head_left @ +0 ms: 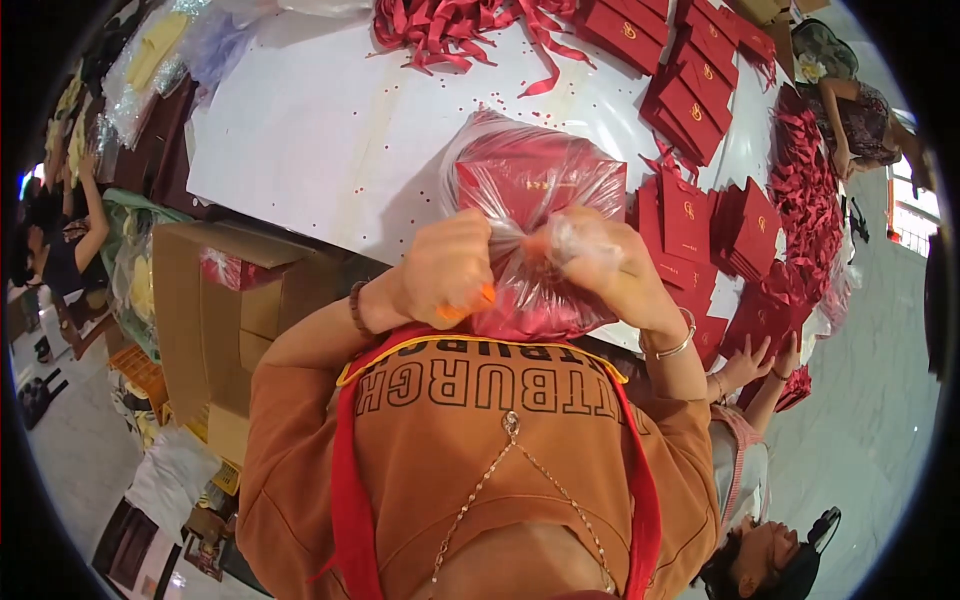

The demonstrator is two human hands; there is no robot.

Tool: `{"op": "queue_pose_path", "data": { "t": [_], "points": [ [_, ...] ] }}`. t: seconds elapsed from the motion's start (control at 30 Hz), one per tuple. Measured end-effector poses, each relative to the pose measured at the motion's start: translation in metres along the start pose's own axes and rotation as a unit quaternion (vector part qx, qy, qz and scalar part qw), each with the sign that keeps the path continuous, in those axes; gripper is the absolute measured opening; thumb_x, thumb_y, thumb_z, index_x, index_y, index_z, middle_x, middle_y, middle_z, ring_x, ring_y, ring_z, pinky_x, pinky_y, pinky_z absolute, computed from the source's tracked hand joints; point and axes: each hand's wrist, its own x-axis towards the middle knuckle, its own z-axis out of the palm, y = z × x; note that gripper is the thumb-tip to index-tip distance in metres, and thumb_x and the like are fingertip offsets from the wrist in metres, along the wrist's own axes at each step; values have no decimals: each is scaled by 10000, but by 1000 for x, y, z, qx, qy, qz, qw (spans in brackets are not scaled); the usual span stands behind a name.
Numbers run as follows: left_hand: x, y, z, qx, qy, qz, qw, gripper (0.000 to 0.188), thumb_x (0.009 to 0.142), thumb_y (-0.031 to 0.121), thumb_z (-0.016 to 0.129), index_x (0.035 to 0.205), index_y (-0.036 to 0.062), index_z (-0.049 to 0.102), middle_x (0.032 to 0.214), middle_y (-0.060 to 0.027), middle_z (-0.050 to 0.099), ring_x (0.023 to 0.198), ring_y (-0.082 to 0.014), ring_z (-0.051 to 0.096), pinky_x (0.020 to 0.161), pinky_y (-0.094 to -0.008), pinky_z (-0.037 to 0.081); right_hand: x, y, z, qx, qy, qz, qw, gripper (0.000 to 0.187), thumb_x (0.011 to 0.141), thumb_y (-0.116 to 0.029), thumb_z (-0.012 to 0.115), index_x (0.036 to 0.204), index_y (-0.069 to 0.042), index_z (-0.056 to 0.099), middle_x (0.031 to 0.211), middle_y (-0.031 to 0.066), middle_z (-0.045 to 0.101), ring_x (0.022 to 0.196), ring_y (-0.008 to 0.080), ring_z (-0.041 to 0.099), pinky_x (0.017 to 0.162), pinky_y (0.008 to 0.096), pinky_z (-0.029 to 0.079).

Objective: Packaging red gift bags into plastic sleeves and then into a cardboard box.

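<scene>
A clear plastic bag [540, 165] packed with dark red paper goods stands at the table's near edge, against my body. Its gathered neck is twisted between my two fists. My left hand [440, 265] is closed at the left of the neck, and an orange strip [468, 304] pokes out below its fingers. Closed on bunched film at the right side of the neck is my right hand [605, 255], slightly blurred. A bit of orange shows at the neck; whether the strip goes round it I cannot tell.
Red gift bags [690, 110] and red ribbons [440, 30] lie on the white table [300, 130], with small red dots scattered about. An open cardboard box [195, 330] stands at my left. A co-worker's hands [760, 365] touch red bags at the right; other people are farther off.
</scene>
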Motion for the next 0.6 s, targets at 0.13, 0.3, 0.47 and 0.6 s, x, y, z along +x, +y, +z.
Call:
{"op": "queue_pose_path", "data": {
  "t": [0.13,0.3,0.47,0.6],
  "points": [
    [16,26,6,-383,237,-248,858,144,884,155,445,825,31,492,610,-32,458,501,-113,399,500,-241,342,5,-1,6,-105,48,-4,993,310,634,-56,711,929,-16,622,727,16,592,631,114,431,595,251,358],
    [48,36,24,-190,119,-259,940,151,870,103,492,995,18,480,823,-53,515,587,-104,463,565,-217,389,3,1,13,-162,58,-37,984,281,698,-100,648,971,-52,607,716,43,565,680,212,518,696,306,393],
    [75,43,17,-290,-111,-213,927,318,833,64,504,1146,37,451,1012,-91,547,917,-166,556,712,-272,425,-5,4,14,-170,108,-123,972,188,711,-112,618,889,-53,597,725,62,557,699,255,524,710,339,398],
    [96,31,1,-381,-13,-205,901,332,820,87,511,1149,78,473,1038,-90,548,976,-153,528,738,-289,398,-6,6,16,-166,90,-121,974,122,762,-154,572,846,-74,612,716,58,561,729,248,548,748,341,393]
  ]
}}
